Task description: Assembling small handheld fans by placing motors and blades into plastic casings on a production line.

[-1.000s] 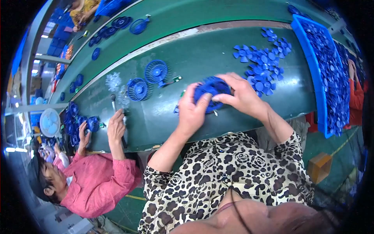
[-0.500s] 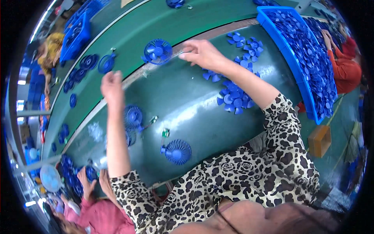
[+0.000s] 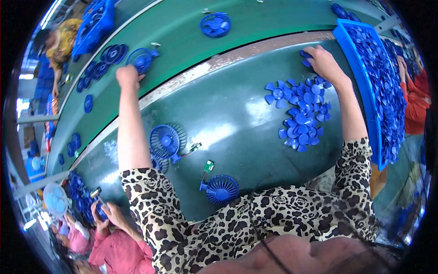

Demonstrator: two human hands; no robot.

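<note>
My left hand (image 3: 128,77) has its fingers closed on the near edge of a blue round fan housing (image 3: 140,58) on the green belt. A small board sticks out from that housing. At the far right of the dark green table, my right hand (image 3: 323,64) pinches a blue fan blade (image 3: 305,58); its fingers partly cover the blade. Just below that hand lies a loose pile of blue fan blades (image 3: 301,118). Nearer to me lie a blue fan housing (image 3: 165,140) and another ribbed one (image 3: 222,189), each wired to a small green circuit board (image 3: 208,166).
A long blue tray (image 3: 372,91) full of blades stands along the right. On the belt are a caged fan (image 3: 215,24) and several blue fan parts (image 3: 114,54). A co-worker's hands (image 3: 109,217) hold a blue part at lower left; other people sit farther off.
My left hand has reached forward and closed on the fan housing. My right hand has left the area beside the caged fan and moved right to a blade. The view has shifted.
</note>
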